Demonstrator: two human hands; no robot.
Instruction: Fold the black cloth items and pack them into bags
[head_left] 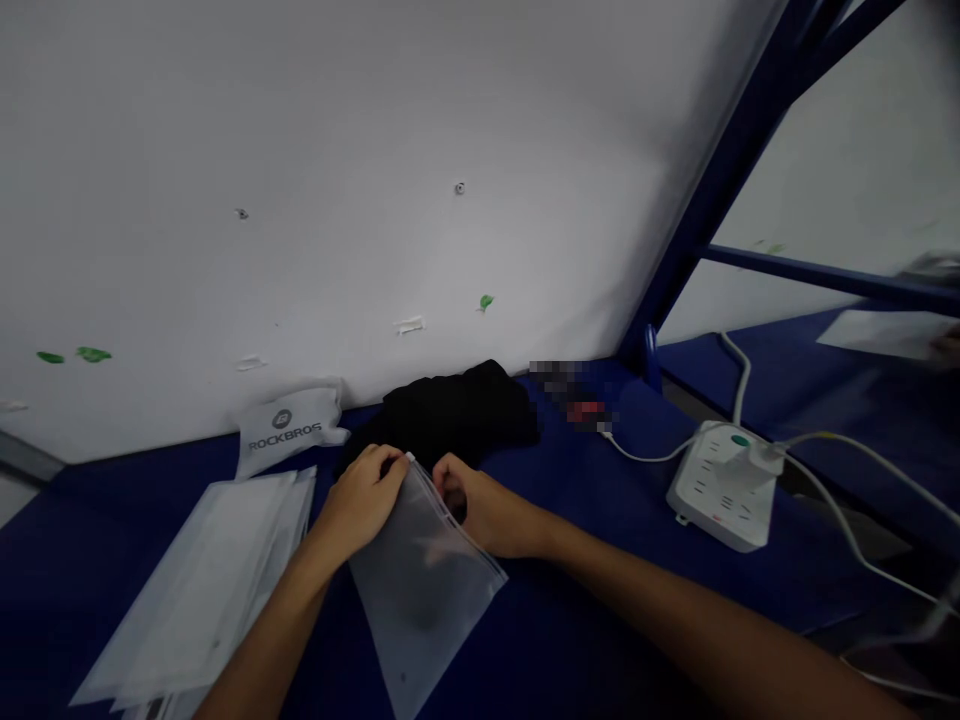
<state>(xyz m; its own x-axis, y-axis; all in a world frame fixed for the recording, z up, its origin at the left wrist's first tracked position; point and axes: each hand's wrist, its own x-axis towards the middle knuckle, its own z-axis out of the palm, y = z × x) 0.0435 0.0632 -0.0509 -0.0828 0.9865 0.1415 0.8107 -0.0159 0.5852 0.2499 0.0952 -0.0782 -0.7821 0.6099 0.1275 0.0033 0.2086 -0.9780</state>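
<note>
A frosted, translucent zip bag (420, 600) hangs tilted over the blue surface, its zip edge running from upper left down to the right. My left hand (366, 500) pinches the upper corner by the white slider. Beside the zip edge, my right hand (487, 505) has its fingers curled at the bag's mouth. Some of those fingertips are hidden behind the film, so I cannot tell how far they reach inside. A dark patch shows faintly through the bag. Just beyond both hands lies a bunched black cloth (457, 410).
At left is a stack of flat frosted bags (202, 580). Behind it a grey ROCKBROS pouch (289, 425) leans at the wall. A white power strip (724, 485) with cables stands at right, near a blue metal frame (720, 190). A pixelated object (574, 395) lies by the cloth.
</note>
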